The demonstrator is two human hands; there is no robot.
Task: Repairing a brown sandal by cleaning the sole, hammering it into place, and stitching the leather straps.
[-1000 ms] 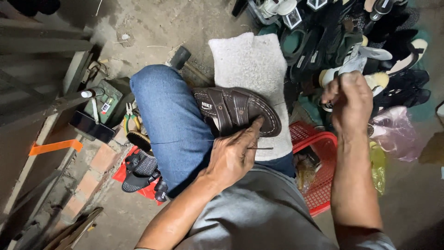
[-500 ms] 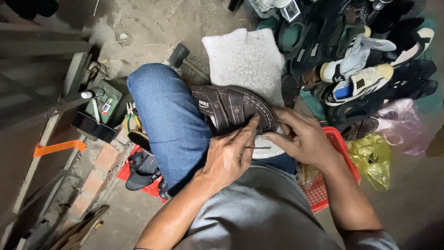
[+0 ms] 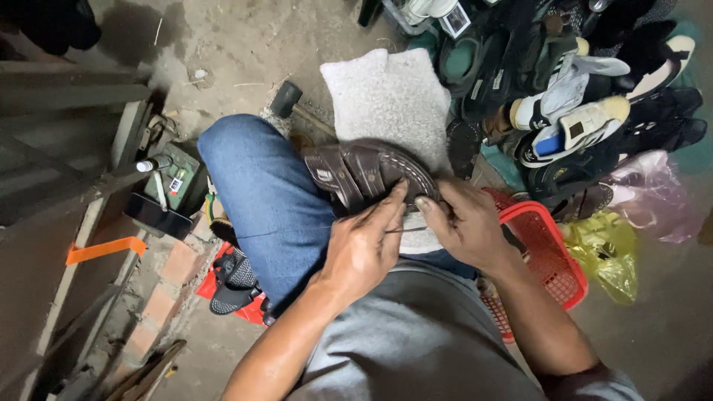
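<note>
Dark brown sandal (image 3: 368, 172) with white stitching along the sole edge, lying on its side across the blue-jeaned knee (image 3: 264, 197) near the middle of the frame; toe end turned toward the right, over the white fuzzy cloth (image 3: 386, 96). Left hand (image 3: 364, 249) just below the sandal, fingers pressed against its lower edge, a thin needle-like tool (image 3: 405, 229) passing under the fingertips; exact grip on the tool not clear. Right hand (image 3: 466, 223) close beside the left, thumb and fingers pinched at the sole edge of the sandal; both hands together on the same shoe, nearly touching each other.

Red plastic basket (image 3: 546, 256) at lower right of centre, partly hidden behind the right wrist; yellow plastic bag (image 3: 603, 249) just beside it, pink bag (image 3: 653, 197) further right. Heap of shoes (image 3: 572, 111) filling the upper right of the frame, among them white sneakers and dark sandals. Black hammer head (image 3: 286, 96) on the concrete floor above the knee; green box (image 3: 174, 178) with small items at the left; a black sandal (image 3: 234, 282) on a red mat (image 3: 209, 284) at lower left, beside bricks; orange strip (image 3: 104, 249) on the wooden frame at far left.
</note>
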